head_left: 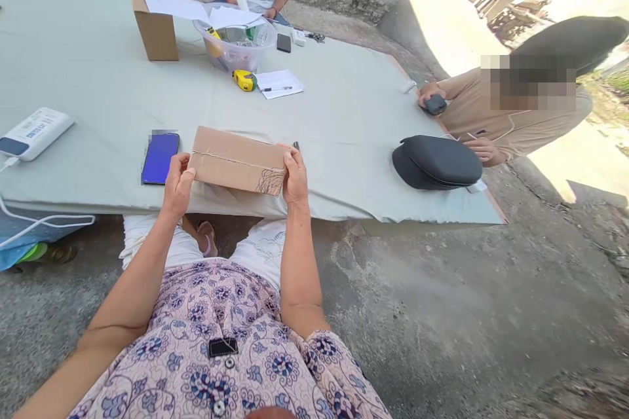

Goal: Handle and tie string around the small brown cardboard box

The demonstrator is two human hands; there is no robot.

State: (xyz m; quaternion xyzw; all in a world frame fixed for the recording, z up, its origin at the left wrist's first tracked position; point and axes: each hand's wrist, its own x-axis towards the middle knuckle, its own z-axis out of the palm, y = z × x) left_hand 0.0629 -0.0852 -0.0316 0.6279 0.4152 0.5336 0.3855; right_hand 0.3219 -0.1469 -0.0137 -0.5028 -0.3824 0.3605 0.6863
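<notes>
Both hands, left hand (177, 184) and right hand (295, 177), grip cardboard piece (238, 161) (possibly folded).

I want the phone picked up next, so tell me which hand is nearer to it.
Left. The left hand grips the left end of the cardboard, just right of the phone. The right hand holds the cardboard's far end, further from it.

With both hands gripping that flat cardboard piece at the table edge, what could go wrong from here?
The cardboard piece, pinched only at its ends by the left hand and right hand, might sag or slip off the table edge. The phone lies close beside the left hand and could be nudged.
</notes>
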